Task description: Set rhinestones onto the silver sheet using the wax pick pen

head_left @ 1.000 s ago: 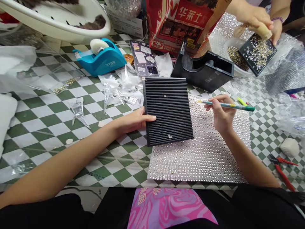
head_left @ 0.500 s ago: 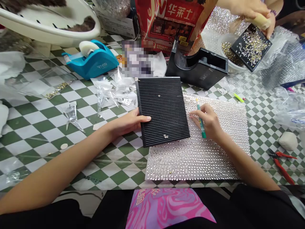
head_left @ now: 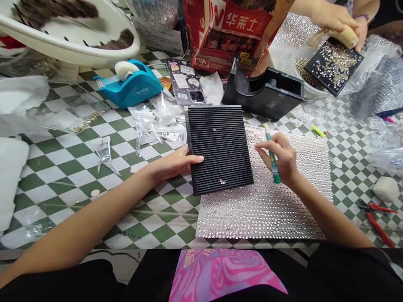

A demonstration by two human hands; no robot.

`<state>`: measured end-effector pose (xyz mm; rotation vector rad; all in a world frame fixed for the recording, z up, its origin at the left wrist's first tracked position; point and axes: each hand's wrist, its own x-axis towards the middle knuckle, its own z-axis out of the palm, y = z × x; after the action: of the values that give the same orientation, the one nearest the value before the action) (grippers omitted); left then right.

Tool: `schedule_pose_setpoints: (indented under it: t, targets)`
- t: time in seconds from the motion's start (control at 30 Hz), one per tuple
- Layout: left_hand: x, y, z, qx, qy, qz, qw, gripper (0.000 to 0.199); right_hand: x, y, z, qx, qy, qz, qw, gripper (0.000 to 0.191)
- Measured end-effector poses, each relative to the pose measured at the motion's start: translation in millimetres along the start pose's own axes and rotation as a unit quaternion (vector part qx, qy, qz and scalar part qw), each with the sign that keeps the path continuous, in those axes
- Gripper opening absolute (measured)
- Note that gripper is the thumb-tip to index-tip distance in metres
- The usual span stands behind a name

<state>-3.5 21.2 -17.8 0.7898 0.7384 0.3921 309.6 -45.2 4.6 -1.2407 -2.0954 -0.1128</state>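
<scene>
Centre of the frame: ridged black tray [head_left: 220, 147], clamped at its left edge by the left hand [head_left: 176, 163], thumb on top, the nearer hand. The right hand [head_left: 286, 161], closed around a green pen [head_left: 274, 168], lies just right of the tray, apart from it; the pen's long axis runs near-vertical, across the ridges. Legible: "VIVID" on the blue tape dispenser [head_left: 135, 89], upper left; "华莱士" on the red bag [head_left: 214, 42], top centre.

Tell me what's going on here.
The person's left hand holds a ridged black tray, a few clear gems on it, overlapping a rhinestone-studded sheet. The right hand holds a green pen-like tool over the sheet, apart from the tray. Nearby, a co-worker's hands hold a second black tray strewn with gems.
</scene>
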Motion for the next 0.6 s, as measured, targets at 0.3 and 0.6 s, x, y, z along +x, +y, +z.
schedule_pose_setpoints:
  t: [0.3, 0.6]
  targets:
    - [-2.8, 5.3, -0.2, 0.013, 0.017, -0.029, 0.999, 0.074, 33.5, 10.4, -16.7, -0.058, 0.073, -0.019, 0.995, 0.016]
    - [1.2, -4.5, -9.2, -0.006, 0.035, -0.046, 0.998, 0.075, 104.0, 204.5, -94.5, -0.213, 0.215, 0.259, 0.917, 0.013]
